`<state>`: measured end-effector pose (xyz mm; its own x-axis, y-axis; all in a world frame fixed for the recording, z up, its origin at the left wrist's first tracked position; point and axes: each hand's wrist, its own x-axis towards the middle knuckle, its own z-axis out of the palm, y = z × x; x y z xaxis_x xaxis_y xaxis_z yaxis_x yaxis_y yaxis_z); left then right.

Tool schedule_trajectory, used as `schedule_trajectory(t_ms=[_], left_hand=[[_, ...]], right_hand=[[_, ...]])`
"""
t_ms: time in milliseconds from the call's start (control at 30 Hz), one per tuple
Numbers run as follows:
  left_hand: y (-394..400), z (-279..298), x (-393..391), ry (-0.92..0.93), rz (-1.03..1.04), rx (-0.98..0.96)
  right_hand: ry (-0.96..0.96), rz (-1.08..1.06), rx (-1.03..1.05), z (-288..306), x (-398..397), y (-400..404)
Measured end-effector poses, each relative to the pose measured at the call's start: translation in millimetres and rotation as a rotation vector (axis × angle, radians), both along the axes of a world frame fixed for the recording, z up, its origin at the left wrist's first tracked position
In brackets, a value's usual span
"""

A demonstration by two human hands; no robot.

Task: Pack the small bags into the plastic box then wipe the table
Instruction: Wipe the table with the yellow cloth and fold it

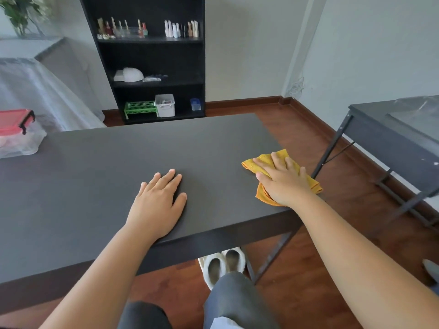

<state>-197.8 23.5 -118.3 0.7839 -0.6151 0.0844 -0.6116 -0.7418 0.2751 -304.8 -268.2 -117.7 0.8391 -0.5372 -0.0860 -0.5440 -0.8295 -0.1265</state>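
A dark grey table [118,162] fills the middle of the view. My right hand [283,180] lies flat on a folded yellow cloth [313,184] near the table's right front corner, pressing it onto the surface. My left hand [158,205] rests palm down on the bare tabletop near the front edge, fingers spread, holding nothing. At the far left edge stands a clear plastic box [19,141] with a red lid [11,121] closed by a black clasp; its contents are blurred.
A black shelf unit [152,58] with bottles, a green basket and a white bin stands behind the table. A second dark table [389,138] is at the right. White slippers [223,264] lie on the wooden floor under the table's front edge.
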Motion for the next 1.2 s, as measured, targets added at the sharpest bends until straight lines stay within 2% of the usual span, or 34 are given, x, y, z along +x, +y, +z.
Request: schedule_trajectory(t_ms=[67, 133, 233, 300, 333, 433, 500, 733, 833, 933, 1100, 1200], left_hand=[[-2.5, 3.1, -0.2, -0.015, -0.005, 0.026], [-5.2, 7.9, -1.8, -0.015, -0.020, 0.032], [-17.9, 17.1, -6.3, -0.028, -0.106, 0.012], [-37.6, 23.1, -9.8, -0.031, -0.175, -0.004], [-49.9, 25.4, -11.4, -0.018, -0.203, -0.010], [-89.2, 26.5, -13.1, 0.036, -0.234, 0.020], [-113.9, 25.1, -11.9, 0.089, -0.208, 0.032], [-174.1, 29.5, -18.4, 0.254, 0.011, -0.123], [-181.3, 36.0, -24.0, 0.394, 0.095, -0.263], [-177.3, 40.7, -26.6, 0.525, 0.092, -0.448], [-157.5, 67.5, -25.8, 0.793, -0.038, -0.941], [-143.0, 94.9, -29.8, 0.831, -0.140, -1.194]], right_hand=[[0.037, 0.000, 0.012, 2.4, -4.8, 7.7], [0.023, -0.008, 0.110, 12.9, -5.5, 4.8], [-0.318, -0.127, 0.302, 37.3, -2.2, -14.9], [-0.504, -0.152, 0.326, 50.8, 3.3, -32.5], [-0.494, -0.129, 0.317, 53.3, 6.6, -40.7], [-0.151, -0.040, 0.254, 43.7, 15.7, -59.1], [-0.022, -0.043, 0.225, 32.6, 15.9, -65.6], [-0.218, -0.064, 0.238, 28.4, -0.7, -67.5], [-0.364, 0.016, 0.252, 36.0, -11.6, -64.0], [-0.519, 0.007, 0.309, 48.8, -25.0, -60.2], [-0.885, 0.017, 0.802, 87.7, -45.9, -48.7], [-1.025, 0.088, 1.053, 115.7, -52.0, -33.6]])
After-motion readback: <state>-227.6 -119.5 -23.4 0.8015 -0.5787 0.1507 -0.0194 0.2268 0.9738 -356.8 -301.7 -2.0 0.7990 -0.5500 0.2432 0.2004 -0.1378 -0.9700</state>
